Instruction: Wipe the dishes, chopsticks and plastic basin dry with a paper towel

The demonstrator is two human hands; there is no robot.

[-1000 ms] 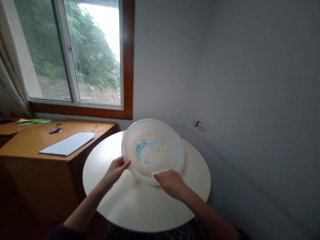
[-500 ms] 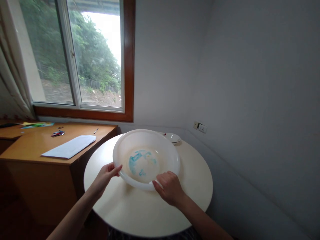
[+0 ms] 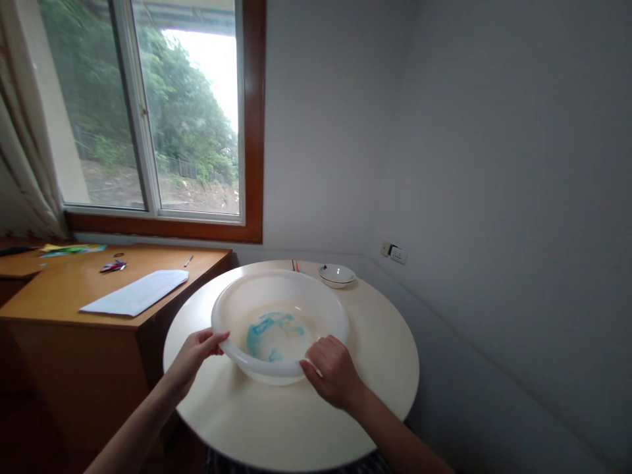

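Observation:
A large white plastic basin (image 3: 316,296) with a blue label on its bottom rests near level on the round white table (image 3: 375,355). My left hand (image 3: 195,353) grips its left rim, thumb on top. At the near rim, my right hand (image 3: 332,372) is closed on the edge, with a bit of white showing under the fingers.
A small white dish (image 3: 336,274) sits at the table's far side, with thin red sticks (image 3: 295,265) beside it. A wooden desk (image 3: 64,289) on the left carries a white envelope (image 3: 135,293) and small items. Walls close in behind and to the right, with a socket (image 3: 394,251).
The basin has been tipped down from an upright tilt to nearly flat on the table and shifted left. Both hands kept their hold on the rim. The small dish behind it came into sight.

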